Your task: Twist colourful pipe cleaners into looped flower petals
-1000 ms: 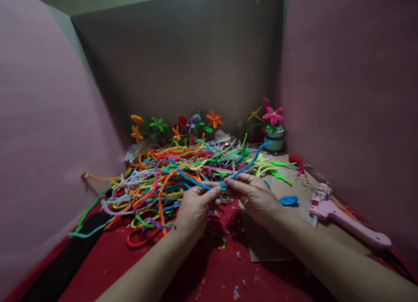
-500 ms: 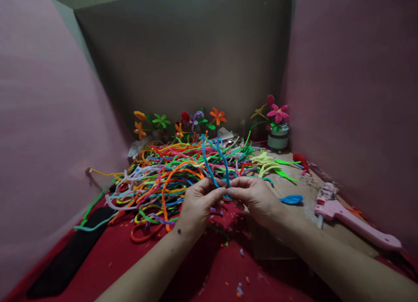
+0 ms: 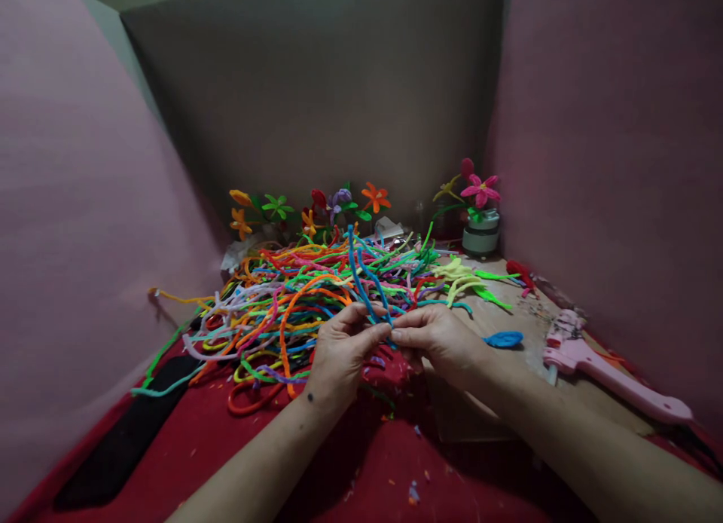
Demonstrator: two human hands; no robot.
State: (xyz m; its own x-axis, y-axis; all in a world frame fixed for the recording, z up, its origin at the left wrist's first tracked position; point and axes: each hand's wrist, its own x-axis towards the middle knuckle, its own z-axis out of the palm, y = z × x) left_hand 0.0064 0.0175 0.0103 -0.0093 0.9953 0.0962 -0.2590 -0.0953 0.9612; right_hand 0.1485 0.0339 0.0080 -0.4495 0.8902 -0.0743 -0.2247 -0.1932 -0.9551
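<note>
A blue pipe cleaner (image 3: 361, 274) is pinched between my two hands, with two long strands sticking up above the fingers. My left hand (image 3: 347, 346) grips it between thumb and index finger. From the other side, the thumb and fingertips of my right hand (image 3: 437, 342) close on its lower part, almost touching the left fingertips. The lower end of the blue piece is mostly covered by the fingers. Behind the hands spreads a tangled heap of many-coloured pipe cleaners (image 3: 305, 270). A finished blue petal shape (image 3: 504, 340) lies on the board right of my right hand.
A pink glue gun (image 3: 615, 380) lies at the right on a brown board (image 3: 480, 425). Pipe-cleaner flowers (image 3: 376, 197) stand along the back, one group in a small jar (image 3: 481, 235). A black strip (image 3: 129, 432) rests at the left on the red cloth (image 3: 237, 455), which carries scraps.
The two blue strands have swung left and drawn closer together above my fingers. Both hands keep their pinch in nearly the same place.
</note>
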